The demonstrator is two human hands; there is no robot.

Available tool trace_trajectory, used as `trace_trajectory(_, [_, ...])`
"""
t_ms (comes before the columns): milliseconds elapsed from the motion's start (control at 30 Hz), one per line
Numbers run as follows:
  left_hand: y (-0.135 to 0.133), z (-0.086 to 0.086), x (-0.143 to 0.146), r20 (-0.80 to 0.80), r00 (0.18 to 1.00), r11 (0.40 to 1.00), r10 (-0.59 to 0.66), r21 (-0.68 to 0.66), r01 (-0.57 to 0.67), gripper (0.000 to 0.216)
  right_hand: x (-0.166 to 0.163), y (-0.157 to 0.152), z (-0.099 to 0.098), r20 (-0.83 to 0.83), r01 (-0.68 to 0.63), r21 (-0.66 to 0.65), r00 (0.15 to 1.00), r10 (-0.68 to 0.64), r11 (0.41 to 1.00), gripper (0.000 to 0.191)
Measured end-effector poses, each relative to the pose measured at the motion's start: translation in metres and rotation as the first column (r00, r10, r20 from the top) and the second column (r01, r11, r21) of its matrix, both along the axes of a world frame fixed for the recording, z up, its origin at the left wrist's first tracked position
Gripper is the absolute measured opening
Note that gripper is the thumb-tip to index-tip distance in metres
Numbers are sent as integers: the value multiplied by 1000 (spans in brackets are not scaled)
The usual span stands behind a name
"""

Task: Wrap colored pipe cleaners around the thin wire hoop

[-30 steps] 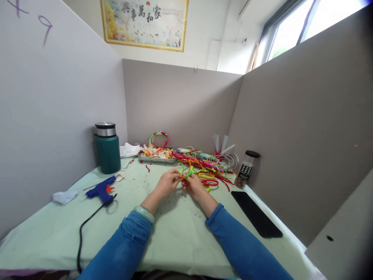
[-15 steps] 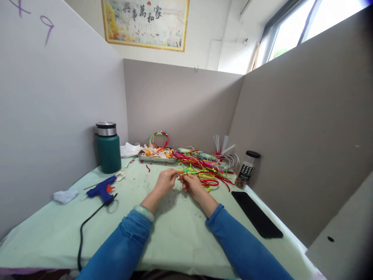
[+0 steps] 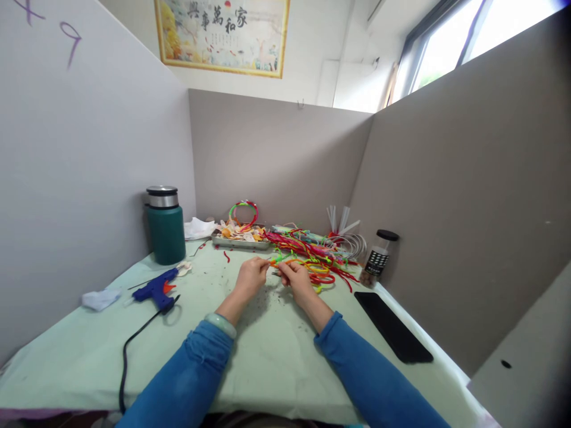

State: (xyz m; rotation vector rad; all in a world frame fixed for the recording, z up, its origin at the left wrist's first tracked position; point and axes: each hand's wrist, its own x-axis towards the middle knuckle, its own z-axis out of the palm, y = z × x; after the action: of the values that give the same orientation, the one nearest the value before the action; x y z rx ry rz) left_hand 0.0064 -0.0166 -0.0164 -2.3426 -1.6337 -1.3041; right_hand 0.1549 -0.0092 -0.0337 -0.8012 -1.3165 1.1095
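Observation:
Over the middle of the table, my left hand and my right hand are close together, fingertips pinched on an orange and green pipe cleaner. Little of it shows between the fingers. Just beyond my right hand lie a red loop and a yellow one, which look like scissor handles. Thin dark tips stick out left of that hand, partly hidden by it. A heap of coloured pipe cleaners lies behind.
A metal tray of small cut pieces stands at the back, a bead-like coloured hoop above it. At left are a green flask and a blue glue gun. A jar and black phone-like slab are at right.
My left hand has shifted slightly left, and my right hand slightly right and up. The gap between them is a little wider, with the pipe cleaner still pinched.

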Motion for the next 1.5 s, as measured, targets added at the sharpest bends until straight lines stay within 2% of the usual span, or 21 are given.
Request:
trace_trajectory(200, [-1,-3,1,-98,988,993,-116,-41,112,24,1,3,0,15,75,35,997,-76,997,32])
trace_trajectory(333, [-3,-3,3,-72,976,975,-205,-98,198,22,0,2,0,28,70,27,997,-71,997,30])
trace_trajectory(433, [-5,-2,4,-40,973,967,-226,-126,219,22,-1,-1,1,67,51,41,996,-54,998,31])
trace_trajectory(533, [-5,-1,4,26,982,971,-189,-146,191,33,-2,-3,3,95,8,76,995,-16,997,28])
trace_trajectory(633, [-3,1,2,136,986,969,-98,-211,125,39,-3,-4,5,62,9,65,998,-13,998,25])
trace_trajectory(733, [-1,2,0,223,974,960,-29,-266,90,41,-4,-4,4,69,35,11,997,-36,999,29])
trace_trajectory(833, [1,3,-2,274,962,953,-13,-286,95,42,-4,-4,1,112,22,-81,994,-13,996,35])
trace_trajectory(933, [0,4,0,271,962,946,-32,-303,117,42,-3,-4,-1,91,-37,-158,995,52,987,38])
trace_trajectory(1100, [-5,7,4,239,969,920,-58,-364,145,42,-1,1,-3,-44,-136,-238,991,130,962,36])
trace_trajectory(1300, [2,0,3,230,973,892,2,-440,102,34,-2,4,-6,-104,-169,-256,984,146,952,30])
trace_trajectory(1400, [6,-5,3,256,966,911,21,-403,87,27,-3,3,-4,-158,-179,-274,978,139,945,28])
trace_trajectory(1500, [3,-4,5,265,964,970,30,-242,37,19,-2,2,-1,-227,-213,-297,963,148,931,25])
